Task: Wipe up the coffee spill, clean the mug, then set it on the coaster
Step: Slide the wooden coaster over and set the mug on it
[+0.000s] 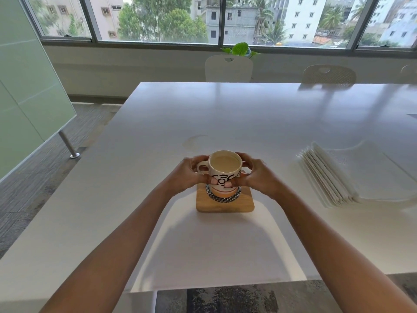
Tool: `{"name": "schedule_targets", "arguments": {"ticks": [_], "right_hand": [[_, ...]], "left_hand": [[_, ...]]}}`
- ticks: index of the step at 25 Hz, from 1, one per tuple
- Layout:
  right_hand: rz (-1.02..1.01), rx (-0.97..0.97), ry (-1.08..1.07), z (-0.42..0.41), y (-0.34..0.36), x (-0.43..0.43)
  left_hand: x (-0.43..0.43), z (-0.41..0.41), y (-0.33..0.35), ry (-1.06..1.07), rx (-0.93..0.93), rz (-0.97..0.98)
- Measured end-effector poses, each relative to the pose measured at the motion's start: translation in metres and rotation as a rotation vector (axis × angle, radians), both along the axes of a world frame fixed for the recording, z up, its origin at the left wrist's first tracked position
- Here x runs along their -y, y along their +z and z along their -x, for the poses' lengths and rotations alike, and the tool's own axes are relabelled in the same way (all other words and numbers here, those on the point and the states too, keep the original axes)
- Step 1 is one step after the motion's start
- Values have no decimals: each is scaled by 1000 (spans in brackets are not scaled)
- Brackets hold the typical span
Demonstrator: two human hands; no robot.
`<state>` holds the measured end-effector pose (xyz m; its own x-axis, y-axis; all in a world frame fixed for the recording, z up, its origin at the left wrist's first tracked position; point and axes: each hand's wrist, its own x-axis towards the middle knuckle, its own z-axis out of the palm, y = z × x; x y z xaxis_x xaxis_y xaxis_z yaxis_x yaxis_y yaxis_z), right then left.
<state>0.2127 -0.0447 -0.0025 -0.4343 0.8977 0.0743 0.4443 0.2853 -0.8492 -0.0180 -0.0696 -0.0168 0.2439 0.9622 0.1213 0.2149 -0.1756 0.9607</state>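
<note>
A cream mug with black pattern and milky coffee inside stands upright on a square wooden coaster with a woven black-and-white ring. My left hand grips the mug's left side by the handle, and my right hand grips its right side; both thumbs press on the near wall. A faint ring-shaped coffee stain marks the white table just beyond the mug.
A stack of white paper napkins lies to the right on the table. White chairs stand at the far edge, a glass partition is at left, and a chair seat sits below me.
</note>
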Motion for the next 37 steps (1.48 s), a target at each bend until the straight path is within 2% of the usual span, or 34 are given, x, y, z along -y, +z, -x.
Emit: {"name": "schedule_targets", "arguments": {"ticks": [30, 37], "right_hand": [[17, -51, 33, -2, -7, 6], [95, -68, 11, -8, 6, 6]], "left_hand": [[4, 0, 4, -38, -43, 95], [1, 2, 17, -58, -147, 83]]}}
